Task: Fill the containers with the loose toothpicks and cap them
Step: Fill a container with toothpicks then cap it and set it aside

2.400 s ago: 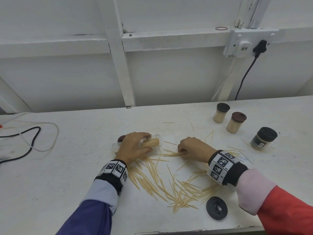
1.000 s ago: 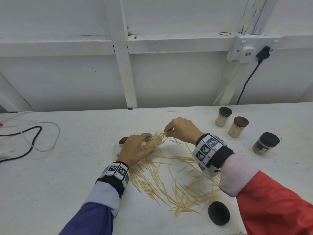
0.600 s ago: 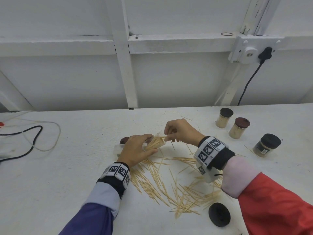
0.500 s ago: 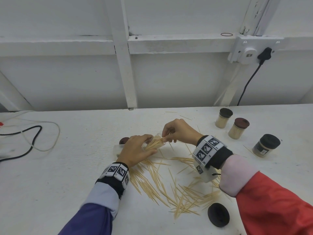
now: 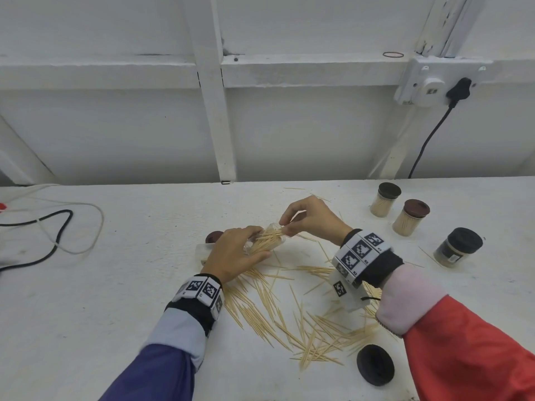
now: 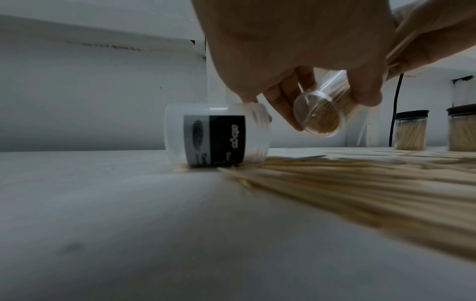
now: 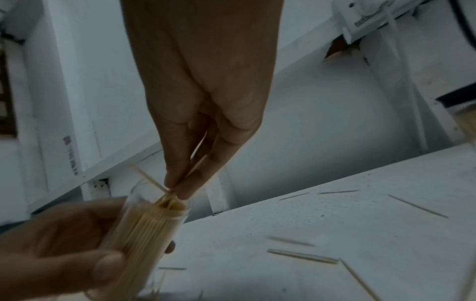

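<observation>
My left hand (image 5: 231,253) grips the small clear plastic tube (image 5: 267,240) tilted just above the white tabletop (image 5: 121,285), so its mouth faces my right hand (image 5: 309,219), which pinches thin wooden toothpicks (image 7: 165,189) into it.

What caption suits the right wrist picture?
Right hand pinches toothpicks into a clear container held by the left hand.

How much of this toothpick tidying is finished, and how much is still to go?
Done: three capped jars stand at the right, two showing toothpicks inside. In hand: the left hand grips a clear tube while the right hand pinches toothpicks into its mouth; it looks nearly full. Left: a big pile of loose toothpicks, an empty labelled jar lying on its side, and a black lid still off.
</observation>
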